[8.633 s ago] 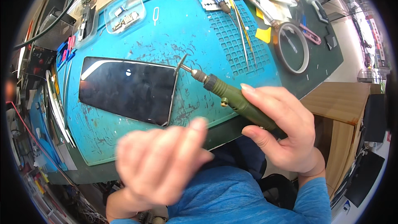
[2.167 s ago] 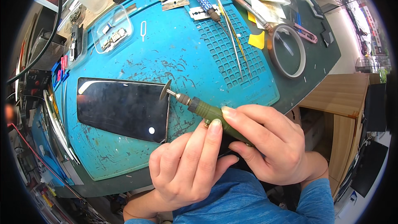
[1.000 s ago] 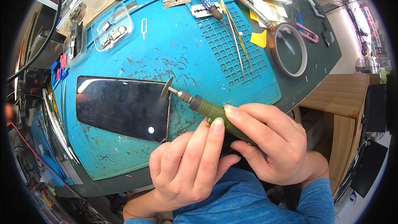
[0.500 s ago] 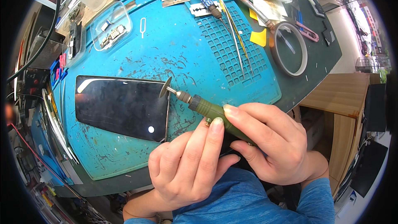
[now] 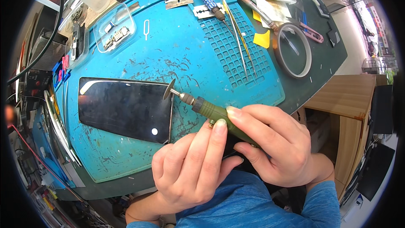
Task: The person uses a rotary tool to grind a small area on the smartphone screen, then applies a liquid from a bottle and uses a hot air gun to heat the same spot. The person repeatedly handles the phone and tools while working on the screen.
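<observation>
Ribbed green rotary tool [image 5: 213,112] with round, perhaps metal, disc [image 5: 169,89]

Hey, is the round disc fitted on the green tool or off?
On: the disc sits at the end of the metal shaft extending from the green tool.
</observation>
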A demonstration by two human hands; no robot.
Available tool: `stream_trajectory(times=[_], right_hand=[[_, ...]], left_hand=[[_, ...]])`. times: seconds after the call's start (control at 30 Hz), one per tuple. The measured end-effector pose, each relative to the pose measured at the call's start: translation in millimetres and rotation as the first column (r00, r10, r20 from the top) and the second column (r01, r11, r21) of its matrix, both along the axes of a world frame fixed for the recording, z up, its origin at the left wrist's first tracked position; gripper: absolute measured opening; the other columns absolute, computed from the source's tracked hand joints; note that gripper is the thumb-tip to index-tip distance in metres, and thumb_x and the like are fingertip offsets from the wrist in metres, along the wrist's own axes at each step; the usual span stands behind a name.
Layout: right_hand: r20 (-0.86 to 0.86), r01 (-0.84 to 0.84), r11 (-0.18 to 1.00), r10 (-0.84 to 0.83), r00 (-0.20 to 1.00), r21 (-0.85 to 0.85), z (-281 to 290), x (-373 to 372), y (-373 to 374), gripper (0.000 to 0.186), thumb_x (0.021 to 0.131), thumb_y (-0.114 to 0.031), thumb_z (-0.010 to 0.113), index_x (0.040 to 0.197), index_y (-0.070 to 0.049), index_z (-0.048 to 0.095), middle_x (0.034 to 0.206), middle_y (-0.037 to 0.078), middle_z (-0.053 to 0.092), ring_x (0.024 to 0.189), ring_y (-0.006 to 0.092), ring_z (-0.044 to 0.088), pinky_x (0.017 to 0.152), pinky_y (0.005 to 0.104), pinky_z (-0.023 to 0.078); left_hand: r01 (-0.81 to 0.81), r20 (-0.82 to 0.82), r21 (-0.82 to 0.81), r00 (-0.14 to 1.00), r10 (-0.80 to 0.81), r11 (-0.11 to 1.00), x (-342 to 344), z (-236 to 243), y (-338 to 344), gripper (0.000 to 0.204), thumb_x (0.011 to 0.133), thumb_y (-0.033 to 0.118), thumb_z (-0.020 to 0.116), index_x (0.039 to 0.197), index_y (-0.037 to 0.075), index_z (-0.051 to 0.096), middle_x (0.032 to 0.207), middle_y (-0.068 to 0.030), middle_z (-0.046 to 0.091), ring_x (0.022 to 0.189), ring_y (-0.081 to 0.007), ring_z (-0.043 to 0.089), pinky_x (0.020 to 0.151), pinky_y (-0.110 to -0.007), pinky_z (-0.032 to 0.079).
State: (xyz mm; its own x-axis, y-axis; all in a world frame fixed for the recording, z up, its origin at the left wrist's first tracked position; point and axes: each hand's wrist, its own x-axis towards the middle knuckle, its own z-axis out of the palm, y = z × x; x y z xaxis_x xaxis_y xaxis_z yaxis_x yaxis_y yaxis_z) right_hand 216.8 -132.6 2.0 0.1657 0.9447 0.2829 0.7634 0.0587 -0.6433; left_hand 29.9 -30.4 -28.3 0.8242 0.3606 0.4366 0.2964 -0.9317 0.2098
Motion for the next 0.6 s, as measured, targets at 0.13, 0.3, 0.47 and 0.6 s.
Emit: stream_trajectory(times=[0.13, 0.3, 0.47, 0.6], right_hand=[[0.000, -0.004, 1.000, 0.004, 1.000, 0.003, 0.1, -0.1, 0.5, 0.054, 0.082, -0.004, 0.085, 0.134, 0.003, 0.070, 0.116, 0.020, 0.073, 0.093, 0.0318, 0.077, 0.076, 0.0373, 0.064], [0.009, -0.008, 1.000, 0.008, 1.000, -0.005, 1.6, -0.5, 1.2, 0.054, 0.082, -0.004, 0.085, 0.134, 0.003, 0.070, 0.116, 0.020, 0.073, 0.093, 0.0319, 0.077, 0.077, 0.0373, 0.064], [-0.015, 0.003, 1.000, -0.003, 1.000, -0.007, 0.7, -0.8, -0.2, 0.053, 0.083, -0.005, 0.085, 0.134, 0.003, 0.070, 0.117, 0.021, 0.073, 0.094, 0.0321, 0.077, 0.077, 0.0372, 0.064], [-0.019, 0.001, 1.000, -0.001, 1.000, -0.010, 1.1, -0.5, -0.4, 0.053, 0.084, -0.005, 0.085, 0.134, 0.003, 0.070, 0.117, 0.021, 0.073, 0.094, 0.0320, 0.077, 0.077, 0.0374, 0.064]], left_hand=[[-0.006, 0.001, 0.003, 1.000, 0.006, 1.000, -0.2, -0.1, -0.8, 0.065, 0.103, 0.050, 0.070, 0.138, -0.005, 0.067, 0.120, -0.0143, 0.075, 0.101, -0.0254, 0.069, 0.087, -0.037, 0.049], [-0.009, 0.001, 0.012, 1.000, 0.009, 1.000, -0.6, -0.7, -0.9, 0.065, 0.104, 0.050, 0.069, 0.137, -0.005, 0.067, 0.120, -0.0143, 0.075, 0.101, -0.0254, 0.069, 0.087, -0.037, 0.049], [-0.002, 0.002, 0.020, 1.000, 0.002, 1.000, 0.3, -0.9, -0.3, 0.065, 0.104, 0.050, 0.069, 0.137, -0.005, 0.067, 0.119, -0.0144, 0.076, 0.100, -0.0256, 0.069, 0.086, -0.037, 0.050], [0.000, 0.001, 0.022, 1.000, 0.000, 1.000, 0.7, -0.6, -0.5, 0.065, 0.104, 0.050, 0.070, 0.136, -0.006, 0.067, 0.118, -0.0147, 0.076, 0.100, -0.0260, 0.069, 0.086, -0.037, 0.050]])
